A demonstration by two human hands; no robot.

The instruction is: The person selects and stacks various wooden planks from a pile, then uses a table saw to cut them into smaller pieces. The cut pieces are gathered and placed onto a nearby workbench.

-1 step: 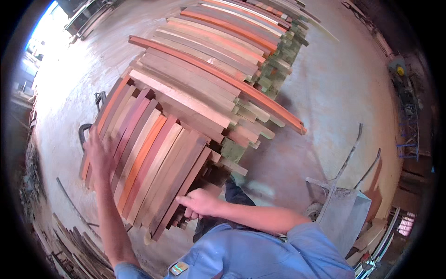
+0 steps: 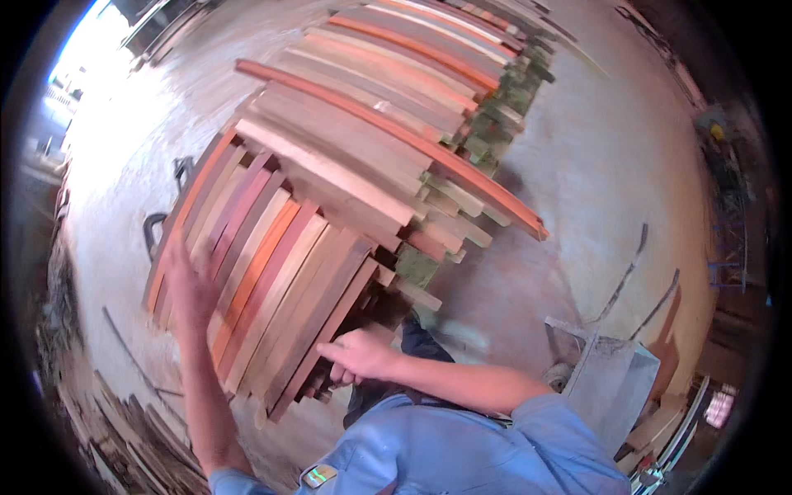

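The right hand point(image 2: 359, 356) was curled around the near end of a brown plank point(image 2: 330, 318) at the right edge of the lower layer of boards point(image 2: 256, 272), its grip grasping that plank's end with the fingers tucked beneath and the thumb pointing toward the pile. The left hand point(image 2: 188, 289) lay flat and released, fingers spread, on the top faces of the boards near the layer's left edge; it pressed on them and closed on nothing.

These boards lay side by side in a fan, reddish, orange, pale and dark brown, their near ends pointing toward the person. Across their far ends sat an upper stack of planks point(image 2: 346, 157), paler and thicker, running crosswise. One long, curved orange-red plank point(image 2: 412, 148) rested on top of that stack and stuck out past its right corner over the floor. Farther off, a second pile of boards point(image 2: 429, 41) stood on greenish spacer blocks point(image 2: 503, 107).

No label or sign could be made out on the wood. A small pale patch point(image 2: 318, 476) sat on the chest of the person's blue shirt point(image 2: 462, 450); what it showed was too blurred to tell.

On the concrete floor point(image 2: 594, 165) to the right stood a grey metal wheelbarrow point(image 2: 610, 379), well apart from the boards, and two thin dark rods point(image 2: 627, 272) lay beyond it. Scrap timber point(image 2: 124, 429) was heaped along the lower left edge of the floor.
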